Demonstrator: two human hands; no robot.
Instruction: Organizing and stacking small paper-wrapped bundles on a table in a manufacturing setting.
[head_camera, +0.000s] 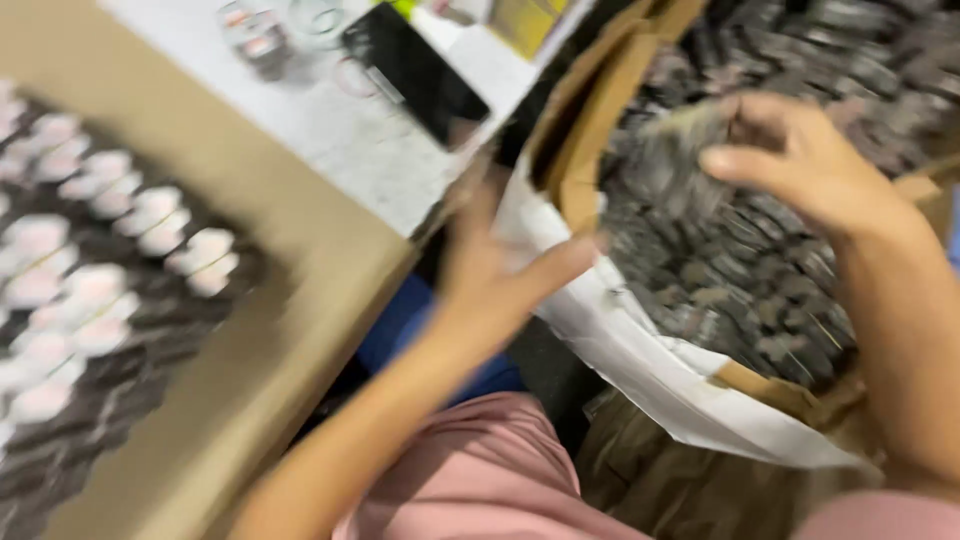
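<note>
Blur smears most of what I see, so I keep to what reads clearly. Landmark: the big cardboard box (590, 150) lined with white paper (640, 370), full of small dark pieces (740, 270). My right hand (800, 160) is inside that box, over the heap, its fingers (745, 165) curled round a grey clump of the pieces (670, 150). My left hand (490, 270) hovers just at the box's near-left rim, against the white paper, fingers spread wide and holding nothing.

Left of the box lies a pale speckled surface (340, 140) carrying a black phone (415, 70), and beyond the phone some small clear jars (255, 35); I cannot tell what is in them. Further left of the box sits a flat cardboard tray (250, 330) with rows of white-capped pieces (100, 260) on a dark bed. Below the box I see pink cloth (480, 470) and a strip of blue (400, 320).
</note>
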